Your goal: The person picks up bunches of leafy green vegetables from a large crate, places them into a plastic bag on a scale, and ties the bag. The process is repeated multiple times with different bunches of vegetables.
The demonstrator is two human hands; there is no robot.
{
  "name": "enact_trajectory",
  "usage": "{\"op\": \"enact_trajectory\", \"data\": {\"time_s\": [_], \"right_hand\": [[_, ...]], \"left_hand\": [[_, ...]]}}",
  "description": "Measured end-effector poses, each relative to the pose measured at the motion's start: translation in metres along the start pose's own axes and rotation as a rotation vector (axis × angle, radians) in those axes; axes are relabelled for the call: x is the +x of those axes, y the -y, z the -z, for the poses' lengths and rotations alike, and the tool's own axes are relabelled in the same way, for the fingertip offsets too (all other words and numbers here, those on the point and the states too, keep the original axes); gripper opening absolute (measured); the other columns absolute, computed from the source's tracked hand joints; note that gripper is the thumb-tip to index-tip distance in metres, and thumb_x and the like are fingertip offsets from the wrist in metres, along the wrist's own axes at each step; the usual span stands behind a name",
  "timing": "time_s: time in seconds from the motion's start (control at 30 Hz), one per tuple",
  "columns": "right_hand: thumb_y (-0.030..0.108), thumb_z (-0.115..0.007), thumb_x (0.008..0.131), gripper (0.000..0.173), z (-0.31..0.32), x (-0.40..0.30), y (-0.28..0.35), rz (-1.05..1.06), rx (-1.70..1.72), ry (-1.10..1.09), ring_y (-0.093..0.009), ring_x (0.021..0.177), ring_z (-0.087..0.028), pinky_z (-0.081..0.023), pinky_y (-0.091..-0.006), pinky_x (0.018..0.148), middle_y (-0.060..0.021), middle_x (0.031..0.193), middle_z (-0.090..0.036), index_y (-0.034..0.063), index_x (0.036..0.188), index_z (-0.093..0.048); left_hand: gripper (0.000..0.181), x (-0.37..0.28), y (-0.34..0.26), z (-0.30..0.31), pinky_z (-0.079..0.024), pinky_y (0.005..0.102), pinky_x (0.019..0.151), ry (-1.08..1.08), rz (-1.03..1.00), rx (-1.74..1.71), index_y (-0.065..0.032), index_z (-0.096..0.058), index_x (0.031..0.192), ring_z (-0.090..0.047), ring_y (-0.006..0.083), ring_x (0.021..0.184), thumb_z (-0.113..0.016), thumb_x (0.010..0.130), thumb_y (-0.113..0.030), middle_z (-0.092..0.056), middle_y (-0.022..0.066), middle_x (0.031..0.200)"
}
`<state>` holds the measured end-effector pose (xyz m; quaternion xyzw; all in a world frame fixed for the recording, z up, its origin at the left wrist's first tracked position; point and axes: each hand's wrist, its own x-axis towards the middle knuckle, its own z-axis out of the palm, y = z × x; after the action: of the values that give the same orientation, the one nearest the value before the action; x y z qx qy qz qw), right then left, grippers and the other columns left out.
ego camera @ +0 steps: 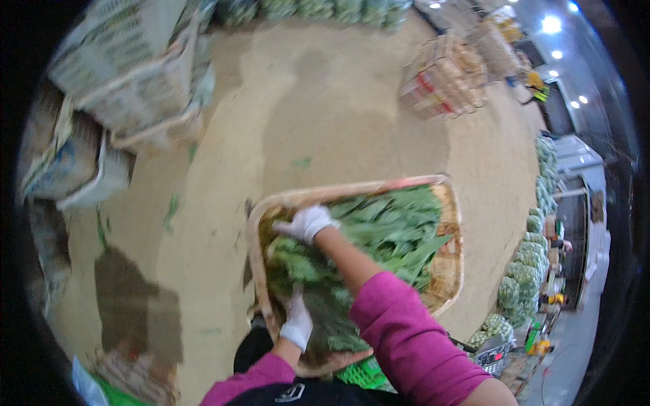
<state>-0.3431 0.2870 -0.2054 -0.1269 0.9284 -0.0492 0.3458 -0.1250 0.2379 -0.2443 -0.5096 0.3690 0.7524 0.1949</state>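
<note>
Leafy greens (391, 228) fill much of a worn, pale-rimmed basket (453, 284) in front of me. At its left end, a bunch with pale stem ends (292, 259) lies between my two white-gloved hands. My right hand (309, 223) is on the far side of this bunch, thumb spread toward the basket's left wall. On the near side my left hand (297, 319) holds it with the thumb up, close to the basket's near left corner. Leaves and motion blur hide some fingers of both hands. Green plastic mesh (363, 373) shows below the basket.
Stacked plastic crates (137, 91) stand at the upper left. Strapped bundles (442, 76) sit on the floor at the upper right. Filled net sacks (525, 274) line the right side, with people farther off. Loose leaves (172, 210) lie on the floor.
</note>
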Motion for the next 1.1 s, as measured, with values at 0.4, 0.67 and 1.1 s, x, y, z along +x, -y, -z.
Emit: {"op": "enact_trajectory", "data": {"time_s": [0.4, 0.67, 1.1], "right_hand": [[0.066, -0.049, 0.082, 0.074, 0.008, -0.019, -0.030, 0.221, 0.058, 0.037, -0.039, 0.095, -0.061, -0.046, -0.0451, 0.084, -0.0269, 0.100, -0.063, -0.0012, 0.109, -0.060], [0.060, -0.080, 0.056, 0.115, 0.044, -0.069, -0.061, 0.366, 0.274, 0.179, -0.034, 0.116, -0.055, -0.043, -0.0369, 0.097, -0.0261, 0.122, -0.057, -0.0042, 0.139, -0.032], [0.057, -0.088, 0.043, 0.138, 0.066, -0.247, -0.067, 0.320, 0.387, -0.602, -0.034, 0.127, -0.041, -0.031, -0.0405, 0.107, -0.0215, 0.136, -0.041, -0.0031, 0.145, -0.017]], "left_hand": [[0.071, 0.089, 0.121, 0.040, -0.024, 0.0370, 0.112, 0.161, -0.134, 0.075, -0.0122, -0.015, 0.149, -0.038, 0.0250, 0.130, -0.057, 0.094, -0.029, -0.033, 0.0119, 0.147], [0.088, 0.057, 0.058, 0.023, -0.029, 0.0381, 0.110, 0.229, -0.176, 0.130, -0.0112, -0.010, 0.149, -0.039, 0.0261, 0.129, -0.067, 0.082, -0.025, -0.033, 0.0134, 0.145], [0.118, -0.005, -0.060, -0.024, -0.037, 0.0399, 0.105, 0.761, -0.995, 0.264, -0.0095, -0.003, 0.149, -0.041, 0.0280, 0.127, -0.084, 0.063, -0.018, -0.034, 0.0158, 0.142]]}}
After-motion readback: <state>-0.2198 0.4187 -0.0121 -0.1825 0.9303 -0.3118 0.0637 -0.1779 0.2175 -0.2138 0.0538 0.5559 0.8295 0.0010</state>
